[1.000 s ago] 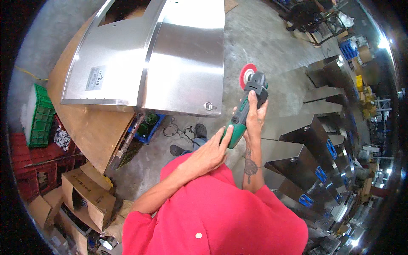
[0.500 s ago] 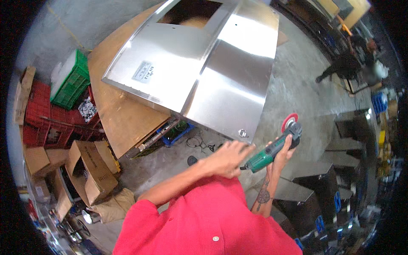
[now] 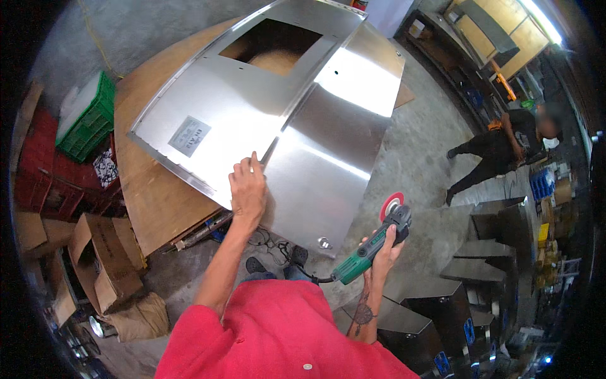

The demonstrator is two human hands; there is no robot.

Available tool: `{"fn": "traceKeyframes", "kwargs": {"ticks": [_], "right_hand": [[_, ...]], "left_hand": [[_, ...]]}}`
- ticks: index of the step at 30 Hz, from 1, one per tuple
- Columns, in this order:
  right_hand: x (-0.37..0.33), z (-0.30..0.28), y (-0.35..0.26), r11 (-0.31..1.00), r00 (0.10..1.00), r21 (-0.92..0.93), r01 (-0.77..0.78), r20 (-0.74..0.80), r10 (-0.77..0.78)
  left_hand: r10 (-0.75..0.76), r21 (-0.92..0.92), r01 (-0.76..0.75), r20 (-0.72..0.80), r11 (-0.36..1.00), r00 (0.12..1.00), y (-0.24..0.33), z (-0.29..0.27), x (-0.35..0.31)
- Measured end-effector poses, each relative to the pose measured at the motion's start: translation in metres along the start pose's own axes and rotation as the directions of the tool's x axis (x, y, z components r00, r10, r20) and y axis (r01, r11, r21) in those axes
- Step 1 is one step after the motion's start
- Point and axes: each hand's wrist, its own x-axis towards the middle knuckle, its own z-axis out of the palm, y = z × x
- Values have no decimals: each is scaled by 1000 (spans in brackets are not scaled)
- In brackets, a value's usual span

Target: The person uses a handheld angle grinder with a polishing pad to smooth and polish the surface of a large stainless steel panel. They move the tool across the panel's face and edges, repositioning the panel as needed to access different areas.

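Sheet-metal housing is sitting on the tabletop, plastic crates are sitting left, angle grinder is hanging by its near right corner.

A green crate rests on the red crates' far edge. Toward the floor's left edge, an open cardboard box lies near tan cloth; toward its right edge stands a dark-clothed person.

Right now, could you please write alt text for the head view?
A person in red holds a green grinder in the right hand, the left hand over a shiny metal case on a wooden board. Crates and cardboard boxes stand at left, another person at right.
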Motion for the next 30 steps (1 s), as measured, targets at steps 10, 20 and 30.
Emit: {"fn": "traceKeyframes", "kwargs": {"ticks": [10, 20, 30], "right_hand": [[5, 15, -17, 998, 999, -49, 41, 16, -41], [-30, 10, -6, 998, 980, -60, -19, 199, 30], [-40, 117, -9, 982, 758, -186, 27, 644, 101]], "left_hand": [[-182, 301, 174, -2, 938, 983, -254, 38, 116], [511, -813, 177, 501, 554, 698, -72, -38, -42], [388, -860, 498, 426, -107, 818, 63, -79, -121]]}}
